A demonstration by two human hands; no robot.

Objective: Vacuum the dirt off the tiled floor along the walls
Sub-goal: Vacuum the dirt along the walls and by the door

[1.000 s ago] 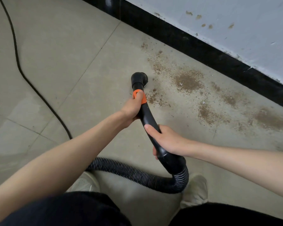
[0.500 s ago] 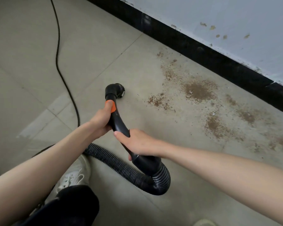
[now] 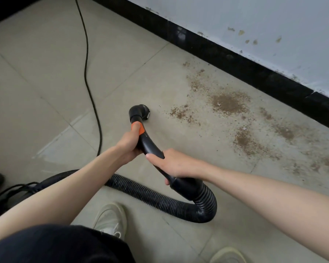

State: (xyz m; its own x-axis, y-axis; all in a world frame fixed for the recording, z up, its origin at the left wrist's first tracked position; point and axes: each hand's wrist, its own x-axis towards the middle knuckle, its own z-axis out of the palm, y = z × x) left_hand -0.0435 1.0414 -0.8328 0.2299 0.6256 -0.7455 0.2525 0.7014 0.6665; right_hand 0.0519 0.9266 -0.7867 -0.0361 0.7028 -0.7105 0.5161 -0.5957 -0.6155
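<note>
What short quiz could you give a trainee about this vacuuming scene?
1. True or false: the nozzle is resting on the largest dirt patch.
2. Which hand grips the wand nearer the orange band?
A. left hand
B. right hand
3. Fill in: the dirt lies on the tiled floor beside the black ____.

Key:
1. False; it is short of the dirt.
2. A
3. baseboard
</note>
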